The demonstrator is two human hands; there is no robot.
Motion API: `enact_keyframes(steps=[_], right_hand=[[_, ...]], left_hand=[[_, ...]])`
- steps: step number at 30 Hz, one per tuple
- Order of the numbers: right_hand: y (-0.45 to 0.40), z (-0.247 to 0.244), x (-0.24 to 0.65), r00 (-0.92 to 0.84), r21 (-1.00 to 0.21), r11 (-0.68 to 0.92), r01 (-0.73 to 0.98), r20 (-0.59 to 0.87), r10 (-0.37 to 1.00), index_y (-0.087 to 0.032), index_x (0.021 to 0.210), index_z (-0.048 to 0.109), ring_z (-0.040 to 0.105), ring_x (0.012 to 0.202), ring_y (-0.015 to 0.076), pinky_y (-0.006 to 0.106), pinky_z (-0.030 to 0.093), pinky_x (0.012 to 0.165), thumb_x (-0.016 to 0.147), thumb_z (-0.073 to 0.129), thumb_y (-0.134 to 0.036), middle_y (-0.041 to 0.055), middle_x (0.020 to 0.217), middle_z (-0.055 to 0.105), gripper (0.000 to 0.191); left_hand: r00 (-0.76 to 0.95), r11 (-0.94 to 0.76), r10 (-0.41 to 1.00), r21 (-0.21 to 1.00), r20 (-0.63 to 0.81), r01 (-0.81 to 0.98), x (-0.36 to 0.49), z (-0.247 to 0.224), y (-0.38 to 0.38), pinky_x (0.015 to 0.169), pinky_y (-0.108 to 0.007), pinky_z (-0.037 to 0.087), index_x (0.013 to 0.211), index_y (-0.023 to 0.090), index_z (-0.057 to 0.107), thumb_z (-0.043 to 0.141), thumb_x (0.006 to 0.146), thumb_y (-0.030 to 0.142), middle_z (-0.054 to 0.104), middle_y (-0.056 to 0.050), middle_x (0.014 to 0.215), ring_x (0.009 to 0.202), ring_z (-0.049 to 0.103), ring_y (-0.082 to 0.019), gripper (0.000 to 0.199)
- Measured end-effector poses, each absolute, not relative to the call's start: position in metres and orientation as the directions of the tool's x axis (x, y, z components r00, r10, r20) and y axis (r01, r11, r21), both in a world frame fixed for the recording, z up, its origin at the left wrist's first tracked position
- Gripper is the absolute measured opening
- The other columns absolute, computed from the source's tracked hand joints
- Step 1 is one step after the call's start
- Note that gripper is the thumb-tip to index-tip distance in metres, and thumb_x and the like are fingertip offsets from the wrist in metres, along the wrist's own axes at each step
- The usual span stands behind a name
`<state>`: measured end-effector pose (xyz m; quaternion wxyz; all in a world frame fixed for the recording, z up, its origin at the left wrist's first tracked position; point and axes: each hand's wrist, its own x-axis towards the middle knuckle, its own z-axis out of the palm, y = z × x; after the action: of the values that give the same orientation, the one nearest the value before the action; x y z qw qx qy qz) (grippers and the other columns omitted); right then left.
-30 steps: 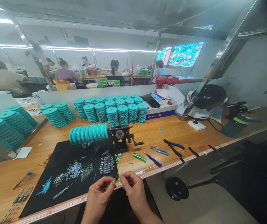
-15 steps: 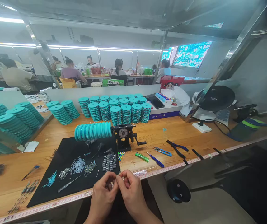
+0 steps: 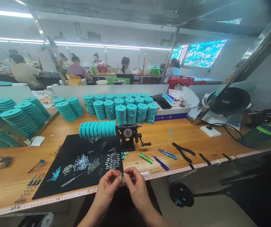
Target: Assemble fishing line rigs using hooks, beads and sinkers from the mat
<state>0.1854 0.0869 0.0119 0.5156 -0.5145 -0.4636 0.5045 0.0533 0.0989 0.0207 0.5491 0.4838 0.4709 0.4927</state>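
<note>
- Just over the front edge of the wooden surface (image 3: 156, 138), the left hand (image 3: 104, 190) and the right hand (image 3: 138, 190) were close together, fingertips almost meeting above the printed measuring tape (image 3: 78, 193).
- Both sets of fingers were closed in a pinch, grasping the lower end of a thin strand (image 3: 126, 162) and a small dark piece (image 3: 122, 173) beside it; which hand had the firmer grip was too small to tell.
- From the fingertips the strand ran up and away from the person, leaning slightly right, its long axis pointing towards the coloured beads (image 3: 124, 155) by the foot of the hand-cranked winder (image 3: 128, 133).
- Neither hand looked clearly nearer: the strand's lower end lay between the two thumbs, and its upper part stood out beyond them.
- Left of the strand lay the black mat (image 3: 62, 160), with the grey cylinders (image 3: 113, 162) closest to the hands and the pale small pieces (image 3: 81, 162) farther left.
- Turquoise spools (image 3: 97, 129) sat in a row on the winder's shaft, well beyond the fingers.
- Off to the right were the green tube (image 3: 146, 158), the blue-handled screwdriver (image 3: 161, 163), the snips (image 3: 168, 154) and the pliers (image 3: 184, 152), all apart from both hands.
</note>
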Motion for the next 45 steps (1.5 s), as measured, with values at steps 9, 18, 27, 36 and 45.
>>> enact_keyframes(steps=[9,18,27,36,45], right_hand=[[0.093,0.012,0.182,-0.047,-0.965,-0.172,-0.200,-0.166,0.985,-0.014,0.081,0.063,0.048,0.058,0.0118,0.023,0.037,0.054,0.075,0.073,-0.053,0.0003,0.070,0.060,0.040],[0.068,0.006,0.168,-0.252,-0.837,-0.394,-0.380,-0.316,0.914,-0.015,0.070,0.059,0.035,0.048,0.0067,0.019,0.027,0.047,0.073,0.077,-0.050,-0.0064,0.055,0.045,0.040],[0.041,-0.004,0.160,-0.283,-0.841,-0.435,-0.320,-0.354,0.892,-0.013,0.072,0.060,0.040,0.053,0.0074,0.020,0.031,0.051,0.076,0.077,-0.048,-0.0033,0.065,0.051,0.039],[0.034,0.009,0.166,-0.345,-0.913,-0.368,-0.176,-0.293,0.892,-0.016,0.076,0.057,0.043,0.056,0.0099,0.022,0.035,0.054,0.081,0.068,-0.038,-0.0041,0.064,0.050,0.025],[0.038,0.006,0.185,-0.226,-0.979,-0.167,0.120,-0.190,0.955,-0.017,0.078,0.059,0.047,0.062,0.0126,0.024,0.037,0.058,0.086,0.060,-0.025,-0.0022,0.068,0.054,0.010]], left_hand=[[0.023,-0.151,0.988,0.976,0.150,0.158,0.049,0.026,0.091,0.081,-0.029,0.040,0.069,0.022,0.057,0.068,0.080,0.022,0.056,-0.002,0.087,0.087,0.054,-0.021,0.016],[-0.012,0.049,0.999,0.997,-0.050,-0.056,0.039,0.014,0.064,0.067,-0.028,0.046,0.057,0.020,0.051,0.069,0.075,0.035,0.054,-0.002,0.070,0.071,0.053,-0.020,0.029],[-0.034,0.205,0.976,0.959,-0.216,-0.193,0.030,-0.003,0.029,0.060,-0.026,0.046,0.057,0.019,0.049,0.074,0.072,0.040,0.052,-0.002,0.073,0.067,0.050,-0.017,0.036],[0.036,0.163,0.986,0.983,-0.160,-0.090,0.016,0.005,0.017,0.064,-0.026,0.044,0.061,0.019,0.052,0.072,0.075,0.043,0.052,-0.002,0.075,0.071,0.050,-0.018,0.034],[0.095,-0.093,0.994,0.913,0.060,0.398,0.015,0.012,0.028,0.079,-0.032,0.044,0.072,0.022,0.046,0.053,0.085,0.018,0.055,-0.004,0.090,0.087,0.056,-0.021,0.015]])
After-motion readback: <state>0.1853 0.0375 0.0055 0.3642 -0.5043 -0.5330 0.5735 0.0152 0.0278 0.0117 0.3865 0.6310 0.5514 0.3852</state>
